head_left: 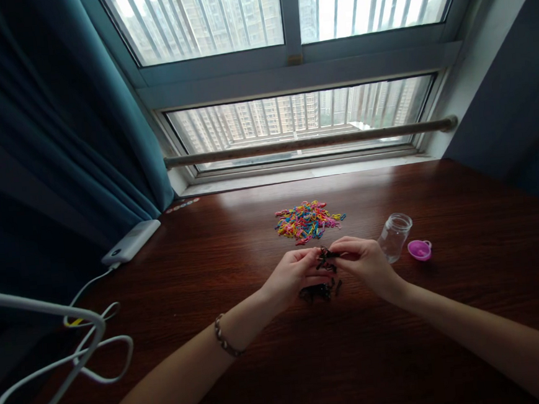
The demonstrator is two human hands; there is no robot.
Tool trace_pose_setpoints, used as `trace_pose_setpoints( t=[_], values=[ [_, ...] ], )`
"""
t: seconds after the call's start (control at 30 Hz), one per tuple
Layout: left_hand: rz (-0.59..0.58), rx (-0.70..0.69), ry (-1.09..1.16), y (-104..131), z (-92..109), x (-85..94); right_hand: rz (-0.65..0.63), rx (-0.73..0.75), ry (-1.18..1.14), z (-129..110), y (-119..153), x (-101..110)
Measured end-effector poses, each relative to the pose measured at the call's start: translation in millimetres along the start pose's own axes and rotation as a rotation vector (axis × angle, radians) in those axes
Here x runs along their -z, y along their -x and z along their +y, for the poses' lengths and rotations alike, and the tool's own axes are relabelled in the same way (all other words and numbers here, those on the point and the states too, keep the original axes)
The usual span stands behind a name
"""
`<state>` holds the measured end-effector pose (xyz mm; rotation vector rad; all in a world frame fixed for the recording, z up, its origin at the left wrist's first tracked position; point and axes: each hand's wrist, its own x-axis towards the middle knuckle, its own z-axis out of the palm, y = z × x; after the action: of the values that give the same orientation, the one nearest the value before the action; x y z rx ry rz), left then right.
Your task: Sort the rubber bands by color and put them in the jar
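Observation:
My left hand (pixel 290 279) and my right hand (pixel 365 263) meet over the middle of the table. Between their fingertips is a small tangle of black loop-like pieces (pixel 326 257), too small to name surely; both hands pinch it. Just below lies a little pile of similar black pieces (pixel 316 292), partly hidden by my left hand. Beyond my hands is a heap of small, thin, multicoloured pieces (pixel 306 221), some shaped like loops. A clear glass jar (pixel 395 237) stands beside my right hand, which hides a bit of its lower side.
Right of the jar lies a small pink cup-like piece (pixel 421 250) with a loop. On the left, a white device (pixel 131 242) has a white cable (pixel 95 356) looping over the dark wooden table (pixel 197 232). A blue curtain (pixel 117 114) and a barred window (pixel 291 116) border the table.

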<state>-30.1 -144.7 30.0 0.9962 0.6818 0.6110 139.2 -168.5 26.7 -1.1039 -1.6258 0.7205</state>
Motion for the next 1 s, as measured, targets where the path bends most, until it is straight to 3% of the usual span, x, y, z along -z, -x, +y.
trace_pose_setpoints(
  t=[0.2, 0.4, 0.63, 1.0],
  values=[
    [0.051, -0.035, 0.099, 5, -12, -13.4, 0.004, 0.069, 0.053, 1, 8, -7],
    [0.127, -0.098, 0.072, 3, -21, -17.4, 0.042, -0.047, 0.094, 2, 12, -14],
    [0.179, -0.043, 0.002, 0, -17, -9.9, -0.010, -0.097, 0.065, 4, 9, -12],
    [0.150, -0.007, 0.027, -9, -16, 7.0, -0.095, -0.081, -0.061, 9, 5, -8]
  ],
)
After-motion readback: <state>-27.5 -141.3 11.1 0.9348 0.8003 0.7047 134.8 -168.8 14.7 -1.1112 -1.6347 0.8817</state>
